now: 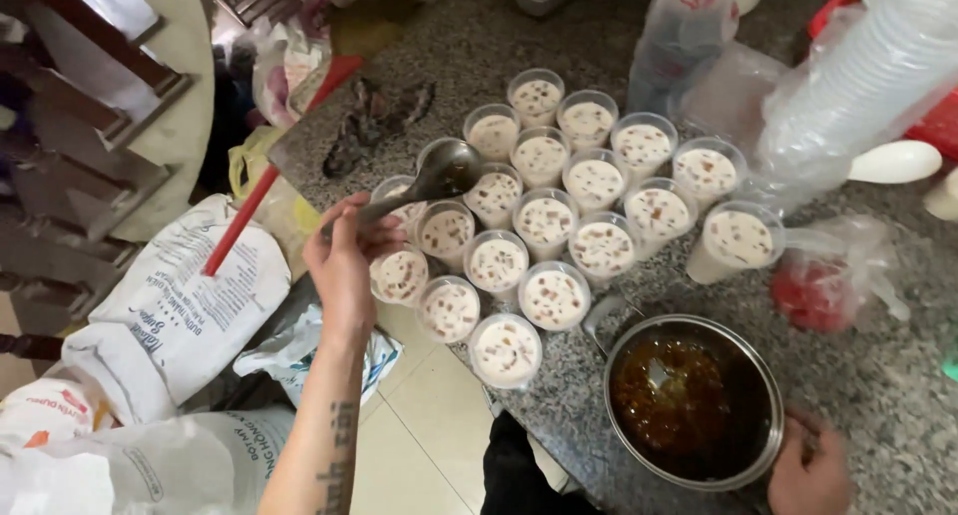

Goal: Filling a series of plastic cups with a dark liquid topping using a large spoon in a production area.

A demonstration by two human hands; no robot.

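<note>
Hands: left grips ladle above cups; right holds pot; white sacks left.

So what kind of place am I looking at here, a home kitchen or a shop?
Likely a small food-prep spot, home or stall; I cannot tell which. A speckled stone counter carries many filled plastic cups, a metal pot of dark syrup, stacked empty cups, and printed sacks lie on the floor.

Soft, even daylight, moderately bright; shadows faint. White glare on the stacked plastic cups upper right and a small highlight on the syrup in the metal pot. Wide-angle bending at edges; left margin dim, slight softness overall.
</note>
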